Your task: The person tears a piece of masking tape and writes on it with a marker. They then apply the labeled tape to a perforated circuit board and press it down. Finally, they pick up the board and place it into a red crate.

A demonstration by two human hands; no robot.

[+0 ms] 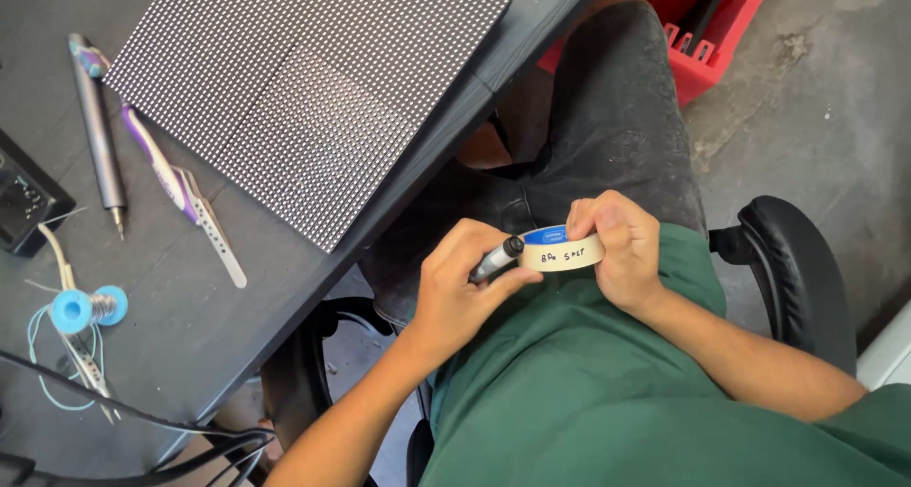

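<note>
Hands: both over the lap, at about 5 o'clock from the panel, busy with one roll of tape.
Left hand (465,283): wrapped around a black marker (496,258), pen-style grip, tip touching the outer face of the roll.
Right hand (617,245): clamped on the tape roll (567,250), thumb and fingers pinching it across its width from the 3 o'clock side.
Tape roll: cream masking tape, blue inner core, hand lettering on the outer band; held off the surface, above the dark trousers, just in front of the green shirt.
Handling, roll: judged light, fairly stiff as a ring, papery and not slippery; best held by the flat sides or through the core, leaving the outer band free for writing.
Handling, marker: judged light and rigid, smooth barrel, held low near the tip.
Surface (237,297), 9 to 11 o'clock: dark top carrying a blue solder spool (87,309), tweezers (90,373), a grey pen-shaped tool (100,131), a purple-handled tool (180,193) and a dotted LED panel (313,79).
Chair armrest (797,259): black, at 3 o'clock of the hands.
Red crate (716,22): on the floor, 1 o'clock, well apart.
</note>
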